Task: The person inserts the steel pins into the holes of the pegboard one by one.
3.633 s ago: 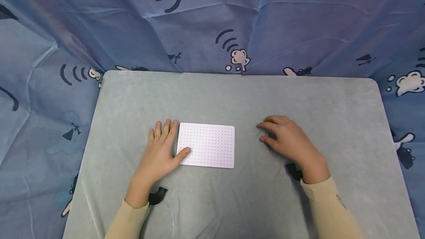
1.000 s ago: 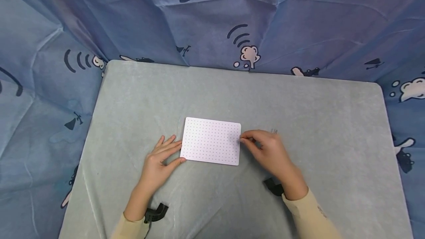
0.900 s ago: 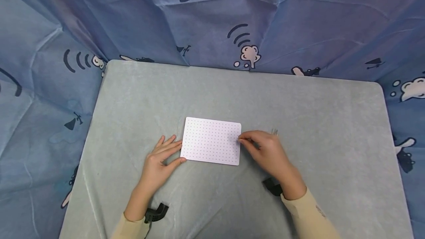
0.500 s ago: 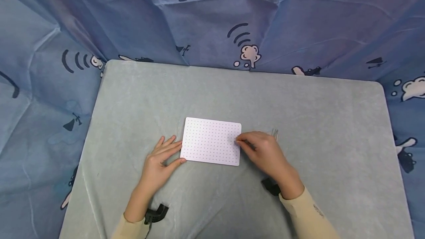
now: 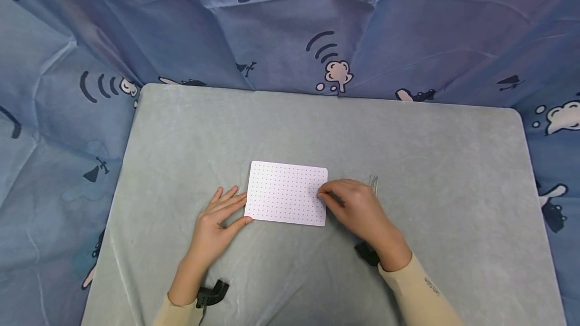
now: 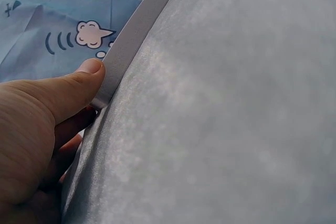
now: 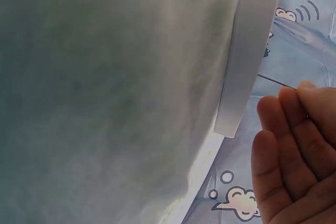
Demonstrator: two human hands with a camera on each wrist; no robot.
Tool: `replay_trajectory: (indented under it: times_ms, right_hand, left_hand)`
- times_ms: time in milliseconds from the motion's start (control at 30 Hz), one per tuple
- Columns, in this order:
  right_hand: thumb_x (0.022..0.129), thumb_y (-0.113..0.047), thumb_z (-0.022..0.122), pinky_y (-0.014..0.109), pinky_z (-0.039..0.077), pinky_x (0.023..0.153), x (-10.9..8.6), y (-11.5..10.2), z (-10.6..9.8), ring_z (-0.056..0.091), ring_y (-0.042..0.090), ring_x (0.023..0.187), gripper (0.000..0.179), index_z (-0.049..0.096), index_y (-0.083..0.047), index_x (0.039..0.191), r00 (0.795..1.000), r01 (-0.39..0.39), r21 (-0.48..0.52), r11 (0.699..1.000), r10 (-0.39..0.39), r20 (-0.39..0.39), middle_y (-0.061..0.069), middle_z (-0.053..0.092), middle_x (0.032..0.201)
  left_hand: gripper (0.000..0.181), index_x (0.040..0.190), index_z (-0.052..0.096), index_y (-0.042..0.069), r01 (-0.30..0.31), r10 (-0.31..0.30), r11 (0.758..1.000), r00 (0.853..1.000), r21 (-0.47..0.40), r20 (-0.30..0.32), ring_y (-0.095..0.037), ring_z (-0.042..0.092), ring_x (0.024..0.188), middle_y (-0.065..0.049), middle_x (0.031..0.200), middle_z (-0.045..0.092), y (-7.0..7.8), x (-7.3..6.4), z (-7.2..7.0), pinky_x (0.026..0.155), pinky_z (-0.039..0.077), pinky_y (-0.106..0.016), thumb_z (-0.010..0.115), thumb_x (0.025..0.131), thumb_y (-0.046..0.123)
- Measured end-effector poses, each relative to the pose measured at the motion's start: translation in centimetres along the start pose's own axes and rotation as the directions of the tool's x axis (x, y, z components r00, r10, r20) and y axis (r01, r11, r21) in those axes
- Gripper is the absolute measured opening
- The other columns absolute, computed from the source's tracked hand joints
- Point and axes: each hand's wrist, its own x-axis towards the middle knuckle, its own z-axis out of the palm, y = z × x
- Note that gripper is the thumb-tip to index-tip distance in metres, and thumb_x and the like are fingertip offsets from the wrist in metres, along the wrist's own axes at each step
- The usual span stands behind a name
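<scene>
A white pegboard [image 5: 286, 192] with rows of small dark holes lies on the grey-covered table. My left hand [image 5: 213, 225] rests at its left side, fingers fairly straight. In the head view the forefinger touches the left edge and the thumb the near left corner; the left wrist view shows the thumb [image 6: 79, 90] against the board's side. Over the right edge, my right hand [image 5: 358, 208] pinches a thin needle [image 7: 275, 81] between thumb and forefinger. In the right wrist view its far end meets the board's upper edge, the other fingers curled loosely below.
Several thin needles [image 5: 373, 183] lie on the table [image 5: 435, 175] just behind the right hand, partly hidden by it. A blue patterned cloth [image 5: 281, 29] hangs behind the table and at both sides. Black wrist camera mounts [image 5: 213, 293] sit at both wrists.
Since the oldest frame, my right hand has come left from the needles to the board's right edge, lately shifting slightly further left. My left hand's thumb has moved off the board's top to its corner.
</scene>
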Motion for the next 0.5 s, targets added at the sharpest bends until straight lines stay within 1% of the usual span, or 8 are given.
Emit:
replay_trajectory:
  times_ms: [167,300,400,500]
  right_hand:
    - [0.084,0.003,0.093,0.038,0.065,0.069,-0.1,0.0,0.0,0.075,0.015,0.083,0.023,0.08,-0.007,0.1,1.0,0.005,0.005,1.0,-0.005,-0.005,0.0,0.081,0.096]
    - [0.084,-0.002,0.094,0.039,0.066,0.069,0.0,-0.1,-0.3,0.077,0.017,0.084,0.023,0.081,-0.005,0.102,1.0,-0.005,-0.007,1.0,0.005,0.009,0.002,0.081,0.098]
    - [0.083,-0.003,0.096,0.04,0.066,0.07,0.0,-0.2,-0.9,0.078,0.018,0.084,0.024,0.082,-0.003,0.103,1.0,-0.018,-0.033,0.999,0.019,0.016,0.004,0.082,0.099]
    - [0.082,-0.002,0.096,0.041,0.065,0.068,-0.2,0.1,-2.1,0.078,0.019,0.084,0.026,0.083,-0.003,0.104,0.999,-0.032,-0.062,0.998,0.031,-0.02,0.005,0.082,0.099]
  left_hand:
    - [0.052,0.129,0.08,0.002,0.0,0.0,1.0,1.0,0.002,0.0,-0.032,0.059,0.145,-0.006,0.138,0.074,0.0,0.0,0.0,0.135,0.027,-0.045,0.098,0.081,0.011]
    - [0.052,0.129,0.08,0.002,-0.001,0.001,1.0,1.0,0.001,0.0,-0.032,0.059,0.145,-0.006,0.138,0.075,0.0,0.0,0.0,0.135,0.027,-0.046,0.098,0.081,0.011]
    - [0.051,0.129,0.08,0.002,0.0,0.0,1.0,1.0,0.002,-0.001,-0.032,0.059,0.145,-0.006,0.137,0.075,0.0,0.0,0.0,0.135,0.027,-0.046,0.098,0.081,0.012]
    - [0.051,0.128,0.08,0.003,-0.003,0.003,1.0,1.0,0.005,-0.004,-0.032,0.06,0.144,-0.006,0.137,0.075,0.1,0.1,0.0,0.135,0.027,-0.045,0.098,0.081,0.012]
